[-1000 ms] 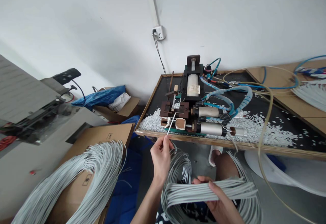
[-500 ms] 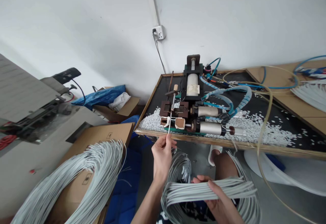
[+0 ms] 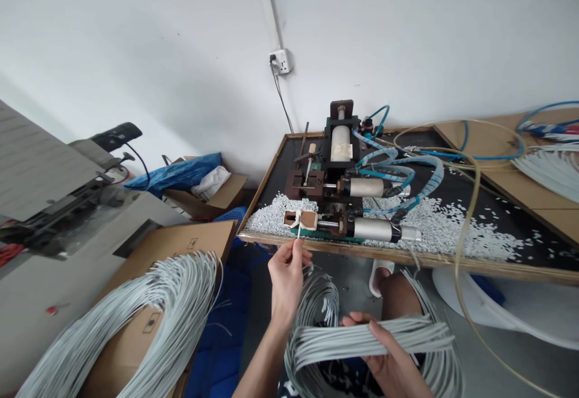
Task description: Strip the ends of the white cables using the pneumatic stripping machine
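My left hand [image 3: 287, 271] pinches a thin white cable [image 3: 298, 229] close to its end, at the bench's front edge. The cable's tip runs between the padded clamp jaws [image 3: 309, 220] of a pneumatic stripping machine [image 3: 341, 145]; these jaws are pressed together around it. Behind them is a dark brown block [image 3: 296, 187] with a slot, its jaws also together. Lower right, my right hand [image 3: 384, 356] is wrapped around a looped bundle of grey-white cables [image 3: 344, 344] that hangs over my lap.
White insulation scraps [image 3: 479, 238] cover much of the black bench top. Blue air hoses [image 3: 429, 175] and a yellowish hose [image 3: 470, 205] curve from the machine. Left, another cable coil [image 3: 181, 289] lies on cardboard [image 3: 221, 229]. A white basin [image 3: 520, 307] stands under the bench.
The front padded jaw has slid left onto the cable, and the rear jaws have come together and moved back from the front clamp. Both hands stay almost in place.
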Action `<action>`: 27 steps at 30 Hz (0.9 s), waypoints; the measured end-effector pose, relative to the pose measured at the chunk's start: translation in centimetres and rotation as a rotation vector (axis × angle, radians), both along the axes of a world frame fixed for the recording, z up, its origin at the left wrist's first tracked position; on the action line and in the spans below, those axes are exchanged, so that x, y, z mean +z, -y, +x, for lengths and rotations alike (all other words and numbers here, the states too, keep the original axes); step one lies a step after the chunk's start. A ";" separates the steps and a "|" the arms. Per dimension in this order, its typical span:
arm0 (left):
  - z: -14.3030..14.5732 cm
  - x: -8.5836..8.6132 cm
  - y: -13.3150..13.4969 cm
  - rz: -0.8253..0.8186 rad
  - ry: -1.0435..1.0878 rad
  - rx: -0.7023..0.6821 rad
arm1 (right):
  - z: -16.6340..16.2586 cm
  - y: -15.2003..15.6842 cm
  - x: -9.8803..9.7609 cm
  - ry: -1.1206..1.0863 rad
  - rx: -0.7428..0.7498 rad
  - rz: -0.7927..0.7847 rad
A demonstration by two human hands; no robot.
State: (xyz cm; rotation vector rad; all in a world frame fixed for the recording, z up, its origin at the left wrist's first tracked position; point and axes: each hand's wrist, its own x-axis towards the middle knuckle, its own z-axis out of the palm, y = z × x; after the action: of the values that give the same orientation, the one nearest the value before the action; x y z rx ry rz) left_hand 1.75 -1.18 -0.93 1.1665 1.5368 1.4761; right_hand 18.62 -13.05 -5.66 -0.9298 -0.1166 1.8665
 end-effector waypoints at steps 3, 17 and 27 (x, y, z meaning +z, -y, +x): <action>-0.1 0.2 -0.1 0.012 -0.010 -0.015 | -0.1 0.0 0.0 -0.004 -0.015 -0.003; -2.6 0.3 3.0 0.217 -0.239 -0.087 | 0.0 0.0 0.6 0.003 -0.017 0.050; -2.0 2.6 4.4 0.288 -0.660 -0.733 | -0.6 -0.1 1.5 -0.012 -0.003 0.151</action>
State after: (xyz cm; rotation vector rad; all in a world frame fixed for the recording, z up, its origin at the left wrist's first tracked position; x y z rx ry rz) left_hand -0.25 -5.57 1.69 2.2486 1.0603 0.8513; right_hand 18.04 -12.95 -4.15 -0.8147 -0.2451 1.8335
